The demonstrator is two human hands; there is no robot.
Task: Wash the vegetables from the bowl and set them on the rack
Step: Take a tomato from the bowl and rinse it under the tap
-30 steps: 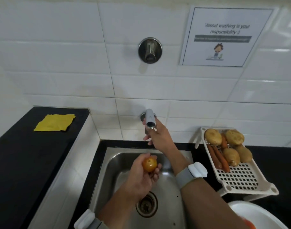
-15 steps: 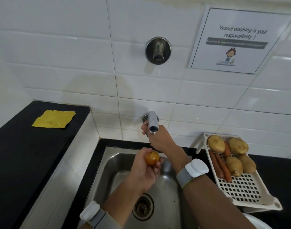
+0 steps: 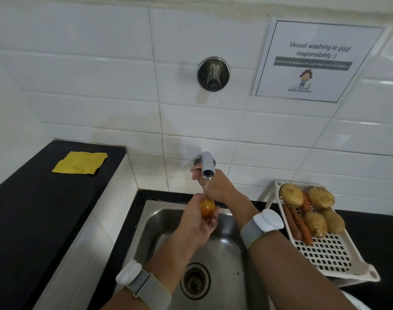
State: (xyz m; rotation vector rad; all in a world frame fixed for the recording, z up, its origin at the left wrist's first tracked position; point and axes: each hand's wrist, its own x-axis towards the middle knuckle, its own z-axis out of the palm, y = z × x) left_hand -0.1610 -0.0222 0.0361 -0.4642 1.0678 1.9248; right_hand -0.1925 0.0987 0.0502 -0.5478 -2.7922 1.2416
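Your left hand (image 3: 197, 222) cups a small round orange-yellow vegetable (image 3: 207, 206), likely a tomato, fingers curled under and around it, directly below the tap (image 3: 207, 164) and above the sink (image 3: 222, 249). A thin stream falls from the tap's mouth onto it. Your right hand (image 3: 217, 186) reaches behind and under the tap; whether its fingers grip anything there you cannot tell, as the spout hides them.

The vegetable looks smooth-skinned and light, and wet it will likely be slippery, so keep it seated in the palm with fingertips wrapped around its widest part instead of pinching it. If it is a tomato, it may bruise under a hard squeeze.

The rack (image 3: 325, 253) sits to the right of the tap, holding potatoes (image 3: 320, 196) and carrots (image 3: 299, 224) at its far end; its near grid is bare.
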